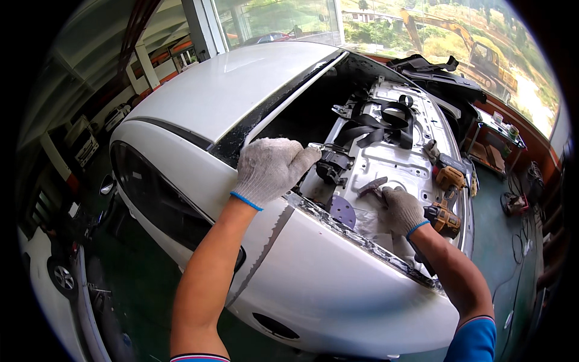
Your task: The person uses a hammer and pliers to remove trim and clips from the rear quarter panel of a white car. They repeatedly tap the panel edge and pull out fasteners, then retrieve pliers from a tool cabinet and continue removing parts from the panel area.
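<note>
The fingers [304, 161] of our gloved left hand [266, 170] pinch the metal end of a black belt reel [333, 166] near the left edge of the silver panel [386, 164]. Our gloved right hand [404, 210] curls its fingers round a dark-headed hammer [372, 186] above the panel's near part. A purple disc [342, 211] sits by the near edge, two power tools [444, 218] by the right, black straps [395, 122] toward the far edge.

Silvery metal panel [369, 164] inside car: black straps [369, 134], yellow-black power tools [445, 216].
</note>
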The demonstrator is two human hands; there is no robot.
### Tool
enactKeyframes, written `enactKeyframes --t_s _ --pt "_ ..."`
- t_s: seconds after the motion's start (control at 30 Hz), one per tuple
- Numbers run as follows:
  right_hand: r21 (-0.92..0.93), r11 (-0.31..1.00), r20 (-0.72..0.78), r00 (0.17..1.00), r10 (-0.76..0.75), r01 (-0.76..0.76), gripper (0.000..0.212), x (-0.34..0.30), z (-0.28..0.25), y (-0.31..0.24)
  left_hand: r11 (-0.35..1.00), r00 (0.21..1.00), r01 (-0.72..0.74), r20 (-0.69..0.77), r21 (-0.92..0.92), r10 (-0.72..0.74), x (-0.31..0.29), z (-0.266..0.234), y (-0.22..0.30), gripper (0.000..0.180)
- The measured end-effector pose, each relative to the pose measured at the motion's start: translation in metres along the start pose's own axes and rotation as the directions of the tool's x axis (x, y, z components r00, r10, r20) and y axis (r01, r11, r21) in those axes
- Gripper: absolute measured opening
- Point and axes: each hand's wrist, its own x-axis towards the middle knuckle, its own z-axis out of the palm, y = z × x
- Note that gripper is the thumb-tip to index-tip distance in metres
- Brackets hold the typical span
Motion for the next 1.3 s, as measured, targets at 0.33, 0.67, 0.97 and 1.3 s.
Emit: enactKeyframes --t_s 0.33,0.67,0.97,1.3 --pt "0.521 0.785 0.004 0.920 -0.393 0.333 0.073 -0.057 -0.073 -0.145 1.000 0.962 -0.013 -0.273 0.013 0.017 -0.019 -0.009 -0.016 0.048" --pt "0.482 0.819 -0.084 0.947 -0.311 0.311 0.067 -0.064 -0.046 -0.162 0.328 0.065 0.904 -0.671 -0.273 -0.739 -0.488 0.016 -0.043 0.066" --pt "0.390 0.865 -0.094 0.948 -0.303 0.315 0.061 -0.060 -0.038 -0.149 -0.020 -0.313 0.879 -0.544 -0.477 -0.778 -0.588 0.092 0.007 0.073" --pt "0.299 0.896 -0.119 0.945 -0.305 0.327 0.057 -0.059 -0.038 -0.161 0.472 0.302 0.802 -0.433 -0.366 -0.850 -0.404 0.063 -0.007 0.072"
